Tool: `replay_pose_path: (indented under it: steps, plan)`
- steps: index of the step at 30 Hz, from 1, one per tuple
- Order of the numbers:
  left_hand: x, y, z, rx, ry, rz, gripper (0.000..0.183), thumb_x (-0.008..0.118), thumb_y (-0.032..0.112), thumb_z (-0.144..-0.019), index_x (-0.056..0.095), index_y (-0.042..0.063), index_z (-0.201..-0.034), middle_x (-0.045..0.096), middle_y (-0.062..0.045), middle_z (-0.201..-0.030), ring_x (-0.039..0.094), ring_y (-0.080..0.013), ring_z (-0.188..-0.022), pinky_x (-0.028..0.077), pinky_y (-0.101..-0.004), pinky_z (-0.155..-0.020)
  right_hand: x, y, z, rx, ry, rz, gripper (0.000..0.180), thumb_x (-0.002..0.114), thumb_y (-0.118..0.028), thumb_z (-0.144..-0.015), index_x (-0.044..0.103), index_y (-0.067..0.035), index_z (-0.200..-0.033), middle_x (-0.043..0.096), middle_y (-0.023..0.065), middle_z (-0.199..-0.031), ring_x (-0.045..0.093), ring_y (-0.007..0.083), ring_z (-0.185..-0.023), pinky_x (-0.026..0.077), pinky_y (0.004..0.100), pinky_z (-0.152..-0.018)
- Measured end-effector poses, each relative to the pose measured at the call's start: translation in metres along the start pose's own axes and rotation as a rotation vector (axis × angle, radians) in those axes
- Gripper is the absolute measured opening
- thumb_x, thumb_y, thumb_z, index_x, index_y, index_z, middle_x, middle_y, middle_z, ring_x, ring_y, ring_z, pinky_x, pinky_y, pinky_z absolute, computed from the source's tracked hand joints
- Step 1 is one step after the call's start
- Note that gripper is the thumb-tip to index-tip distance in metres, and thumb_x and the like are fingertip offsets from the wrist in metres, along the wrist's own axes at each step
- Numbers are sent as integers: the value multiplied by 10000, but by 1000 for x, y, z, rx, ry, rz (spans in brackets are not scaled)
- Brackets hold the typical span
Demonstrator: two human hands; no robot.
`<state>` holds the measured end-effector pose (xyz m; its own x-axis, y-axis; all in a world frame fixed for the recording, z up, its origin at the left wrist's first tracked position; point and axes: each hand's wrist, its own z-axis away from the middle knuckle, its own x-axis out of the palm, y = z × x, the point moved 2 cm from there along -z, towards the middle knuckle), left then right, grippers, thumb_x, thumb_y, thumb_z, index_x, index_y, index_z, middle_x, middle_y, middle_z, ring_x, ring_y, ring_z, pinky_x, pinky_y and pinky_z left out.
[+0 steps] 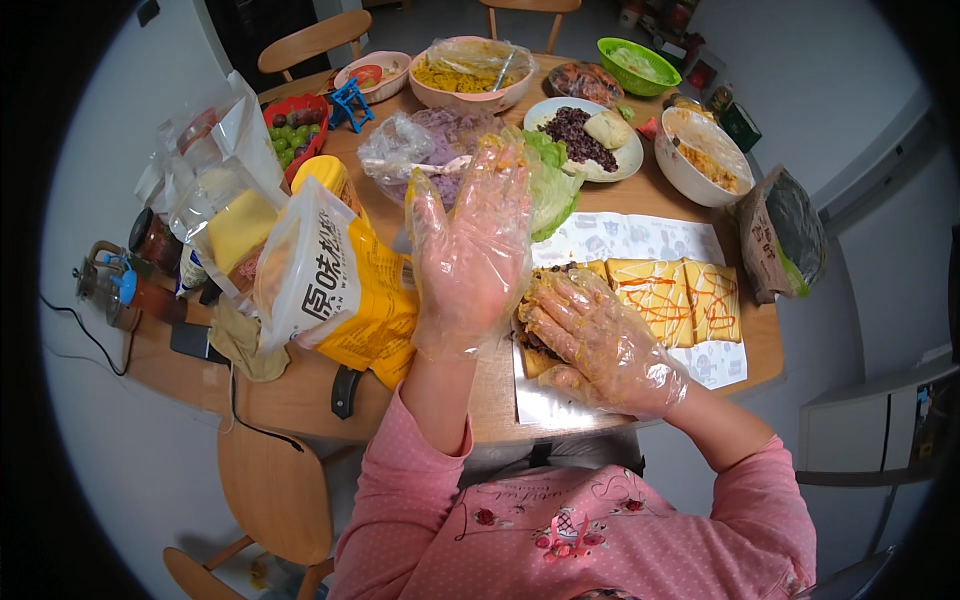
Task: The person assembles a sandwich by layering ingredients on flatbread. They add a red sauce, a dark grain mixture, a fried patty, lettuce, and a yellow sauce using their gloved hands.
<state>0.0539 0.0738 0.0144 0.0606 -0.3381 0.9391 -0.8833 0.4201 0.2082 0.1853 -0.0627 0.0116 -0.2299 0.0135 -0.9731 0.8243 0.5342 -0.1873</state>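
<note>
My left hand (480, 247), in a clear plastic glove, is raised palm up over the table with yellow crumbs stuck to its fingers. Nothing is in it. Palm down, my gloved right hand (600, 341) lies over the left part of a row of bread slices, its fingers coated in yellow crumbs. Dark filling (536, 341) shows at its edge; what is under the palm is hidden. The uncovered bread slices (671, 300) carry white and orange-red sauce lines. They rest on printed paper (637, 232). Lettuce leaves (556, 199) show beside my left fingers.
Left stands an open yellow food pouch (367, 300), near a red basket of grapes (292, 135). Ahead are a bag of purple mash (442, 150), a bowl of yellow filling (465, 86) and a plate of dark rice (574, 142). A white bowl (701, 161) and an open bag (784, 232) stand right.
</note>
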Motion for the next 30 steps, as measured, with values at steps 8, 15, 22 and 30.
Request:
replay_pose_path:
  steps: [8,15,22,30]
  plan:
    - [1,-1,3,-1,-17,-42,823,238,602,-1004,179,-36,-1521,201,-178,-1593,168,-283,-1476,70,-389,-1225,-6,23,14,174,29,-4,634,556,-306,-938,368,16,-1451,340,224,-1516,307,385,-1416,227,451,-1188]
    - [-1,-1,1,-2,-21,7,830,233,611,-1000,186,-35,-1520,196,-180,-1593,169,-287,-1476,77,-390,-1225,-17,21,14,73,116,-35,703,574,-375,-918,341,-24,-1482,302,212,-1542,280,363,-1438,207,461,-1193]
    - [-2,-2,1,3,-12,30,829,236,611,-1000,190,-33,-1519,203,-183,-1591,179,-290,-1473,80,-395,-1225,7,6,18,97,-76,6,806,592,-488,-858,341,-61,-1493,320,188,-1541,263,365,-1446,168,495,-1194]
    - [-3,-4,2,-7,-8,4,831,259,612,-997,201,-35,-1516,213,-180,-1588,194,-290,-1467,85,-393,-1225,6,-1,23,38,-43,-33,715,578,-441,-892,394,-28,-1446,383,212,-1492,327,390,-1408,209,519,-1171]
